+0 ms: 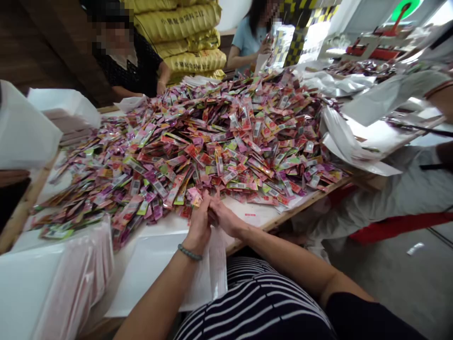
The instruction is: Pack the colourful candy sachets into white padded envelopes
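My left hand (200,219), with a beaded bracelet (190,252) at its wrist, is closed at the near edge of a big heap of small printed packets (219,141). A pink packet (195,196) shows at its fingertips. Close against it, my right hand (225,215) has its fingers bent inward; what lies between the two palms is mostly hidden. Below both hands, white plastic bags (152,264) lie flat at the table edge, partly under my left forearm.
Stacked white bags (74,278) lie at the near left, more bags (65,108) at the far left. Loose white bags (350,141) hang over the table's right edge. Two people (123,66) (247,45) sit across the heap, near yellow sacks (184,23). Another person's arm (440,99) reaches in at right.
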Tool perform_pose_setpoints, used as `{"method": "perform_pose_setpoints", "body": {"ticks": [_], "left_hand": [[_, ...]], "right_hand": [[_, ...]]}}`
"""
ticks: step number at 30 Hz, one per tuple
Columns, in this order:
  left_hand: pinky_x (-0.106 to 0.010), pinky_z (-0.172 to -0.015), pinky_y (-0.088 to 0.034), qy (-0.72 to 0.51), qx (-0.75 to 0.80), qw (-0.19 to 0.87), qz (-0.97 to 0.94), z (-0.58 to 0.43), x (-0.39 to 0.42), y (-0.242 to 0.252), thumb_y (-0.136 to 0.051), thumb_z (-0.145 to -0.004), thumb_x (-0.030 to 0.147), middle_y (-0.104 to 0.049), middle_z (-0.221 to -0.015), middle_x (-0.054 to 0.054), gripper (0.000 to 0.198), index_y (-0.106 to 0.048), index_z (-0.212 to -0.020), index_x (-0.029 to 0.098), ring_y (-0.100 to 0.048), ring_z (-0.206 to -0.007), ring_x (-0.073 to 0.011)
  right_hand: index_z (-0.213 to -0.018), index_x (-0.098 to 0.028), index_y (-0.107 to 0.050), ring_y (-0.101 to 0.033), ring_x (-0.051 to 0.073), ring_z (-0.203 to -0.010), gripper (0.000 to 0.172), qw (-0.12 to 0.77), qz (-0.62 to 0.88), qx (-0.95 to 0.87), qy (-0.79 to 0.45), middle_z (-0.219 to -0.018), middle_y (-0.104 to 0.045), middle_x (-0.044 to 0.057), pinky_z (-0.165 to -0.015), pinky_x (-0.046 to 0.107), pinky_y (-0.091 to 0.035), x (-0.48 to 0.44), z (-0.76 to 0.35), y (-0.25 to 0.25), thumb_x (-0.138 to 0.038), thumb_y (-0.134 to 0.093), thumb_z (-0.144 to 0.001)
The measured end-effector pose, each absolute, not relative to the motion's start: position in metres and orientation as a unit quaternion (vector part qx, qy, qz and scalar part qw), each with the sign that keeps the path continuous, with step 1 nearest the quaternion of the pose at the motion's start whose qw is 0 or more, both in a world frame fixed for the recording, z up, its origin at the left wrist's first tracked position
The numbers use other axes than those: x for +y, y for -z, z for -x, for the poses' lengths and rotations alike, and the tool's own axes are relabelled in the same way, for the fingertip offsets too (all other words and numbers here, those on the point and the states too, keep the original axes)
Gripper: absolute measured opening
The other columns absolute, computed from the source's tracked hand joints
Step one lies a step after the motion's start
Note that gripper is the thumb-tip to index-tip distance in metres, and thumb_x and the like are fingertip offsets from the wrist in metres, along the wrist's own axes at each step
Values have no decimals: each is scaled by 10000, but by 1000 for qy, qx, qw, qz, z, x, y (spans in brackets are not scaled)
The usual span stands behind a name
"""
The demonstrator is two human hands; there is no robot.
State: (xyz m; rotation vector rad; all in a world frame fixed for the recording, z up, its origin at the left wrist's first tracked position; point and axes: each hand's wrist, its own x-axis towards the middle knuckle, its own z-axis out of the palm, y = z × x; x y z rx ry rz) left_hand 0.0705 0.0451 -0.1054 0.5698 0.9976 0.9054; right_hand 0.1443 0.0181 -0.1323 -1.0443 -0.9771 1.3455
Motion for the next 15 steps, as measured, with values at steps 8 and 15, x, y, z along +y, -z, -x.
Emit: {"method": "perform_pose_setpoints", "body": {"ticks": [8,15], "left_hand": [[-206,-500,-496,-384,513,736,-217,-59,59,101,-724,-700,118,-643,-577,9,111,-620,-733,139,-602,-489,-101],[-178,-483,-489,-346,508,738,-278,-47,56,91,-702,-694,89,-674,-629,-15,90,-630,-692,142,-601,-485,-82]], "right_hand": [[-1303,-215,-567,-388,317,-1293,535,300,674,-674,-41,-1361,-514,150,-1070,479,-294,35,-255,121,-201,-636,-773],[-873,-160,-669,-581,186,-783,155,441,672,-566,-181,-804,-667,42,-758,306,-439,66,-315,92,-265,-582,-801]]}}
